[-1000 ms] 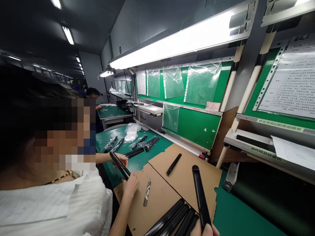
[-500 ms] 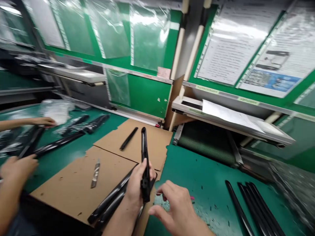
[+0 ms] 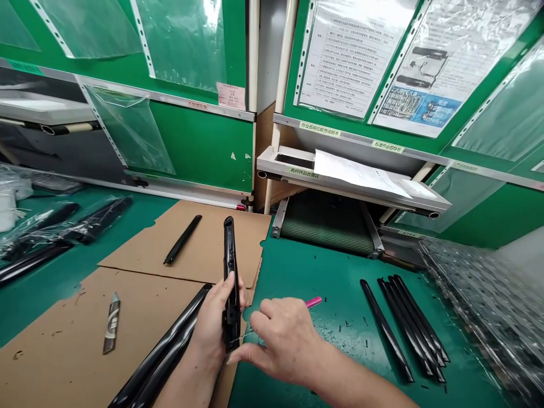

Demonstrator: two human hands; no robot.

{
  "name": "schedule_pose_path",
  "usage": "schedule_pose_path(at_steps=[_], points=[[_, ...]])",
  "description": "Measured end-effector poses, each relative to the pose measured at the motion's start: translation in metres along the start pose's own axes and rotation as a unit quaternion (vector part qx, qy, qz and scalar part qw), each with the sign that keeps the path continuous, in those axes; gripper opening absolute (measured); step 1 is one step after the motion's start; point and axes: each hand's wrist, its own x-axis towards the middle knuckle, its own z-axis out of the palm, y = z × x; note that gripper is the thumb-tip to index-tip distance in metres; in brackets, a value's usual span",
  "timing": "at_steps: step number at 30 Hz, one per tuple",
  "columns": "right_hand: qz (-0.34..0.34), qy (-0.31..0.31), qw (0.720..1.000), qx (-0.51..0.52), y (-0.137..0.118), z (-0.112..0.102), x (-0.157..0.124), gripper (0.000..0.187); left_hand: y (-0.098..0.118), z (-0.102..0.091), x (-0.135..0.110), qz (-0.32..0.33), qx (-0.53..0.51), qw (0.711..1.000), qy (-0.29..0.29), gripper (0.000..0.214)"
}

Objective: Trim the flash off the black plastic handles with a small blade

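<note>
The left hand (image 3: 215,323) grips a glossy black moulded plastic strip (image 3: 230,277) around its lower half and holds it upright, with the hollow upper end pointing far. The right hand (image 3: 284,340) is just to the right of the strip, pinching a thin pink-handled implement (image 3: 313,302). The implement's fine metal tip (image 3: 244,336) extends left and reaches the lower part of the strip.

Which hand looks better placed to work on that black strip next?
Right, probably: the right hand pinches a small pink tool close to the black strip, while the left hand is occupied holding that strip upright.
</note>
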Motion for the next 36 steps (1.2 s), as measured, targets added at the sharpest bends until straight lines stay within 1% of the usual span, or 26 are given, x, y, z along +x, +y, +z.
schedule_pose_path(at_steps=[3, 6, 8, 11, 14, 16, 17, 20, 23, 27, 31, 33, 36], points=[[-0.007, 0.005, 1.000, -0.017, 0.001, -0.001, 0.002, 0.079, -0.001, 0.000, 0.001, -0.005, 0.000, 1.000, -0.008, 0.040], [-0.023, -0.005, 0.999, -0.028, 0.003, 0.002, 0.002, 0.078, -0.003, -0.001, 0.002, -0.006, -0.004, 1.000, 0.010, 0.040], [-0.046, -0.007, 0.999, -0.020, 0.003, 0.004, 0.000, 0.076, -0.004, 0.000, 0.002, -0.010, -0.009, 1.000, 0.019, 0.038], [-0.064, 0.003, 0.998, 0.015, 0.000, 0.007, -0.003, 0.076, -0.003, 0.001, 0.000, 0.000, -0.031, 1.000, -0.002, 0.033], [-0.018, 0.020, 0.999, 0.042, -0.003, 0.005, -0.004, 0.078, 0.000, 0.001, -0.002, 0.025, -0.043, 0.999, -0.020, 0.029], [0.019, 0.024, 0.999, 0.033, -0.003, 0.003, -0.002, 0.079, 0.001, 0.001, -0.003, 0.040, -0.041, 0.998, -0.026, 0.028], [0.028, 0.022, 0.999, 0.024, -0.002, 0.002, 0.000, 0.080, 0.002, 0.001, -0.004, 0.045, -0.041, 0.998, -0.032, 0.029], [0.019, 0.009, 1.000, 0.001, 0.001, -0.001, 0.003, 0.085, 0.001, 0.003, -0.007, 0.048, -0.036, 0.997, -0.047, 0.030], [0.004, 0.007, 1.000, -0.013, 0.003, -0.003, 0.002, 0.084, 0.001, 0.006, -0.008, 0.047, -0.028, 0.997, -0.047, 0.030], [-0.013, 0.022, 1.000, -0.012, -0.001, -0.004, -0.002, 0.078, 0.001, 0.009, -0.007, 0.044, -0.041, 0.998, -0.031, 0.032], [0.009, 0.050, 0.999, 0.002, -0.006, -0.004, -0.004, 0.077, 0.003, 0.009, -0.009, 0.041, -0.041, 0.998, -0.022, 0.032], [0.021, 0.049, 0.999, 0.003, -0.007, -0.004, -0.004, 0.078, 0.003, 0.008, -0.010, 0.042, -0.038, 0.998, -0.009, 0.029], [0.005, 0.039, 0.999, 0.016, -0.010, -0.009, -0.007, 0.076, 0.003, 0.006, -0.010, 0.043, -0.040, 0.998, 0.004, 0.030]])
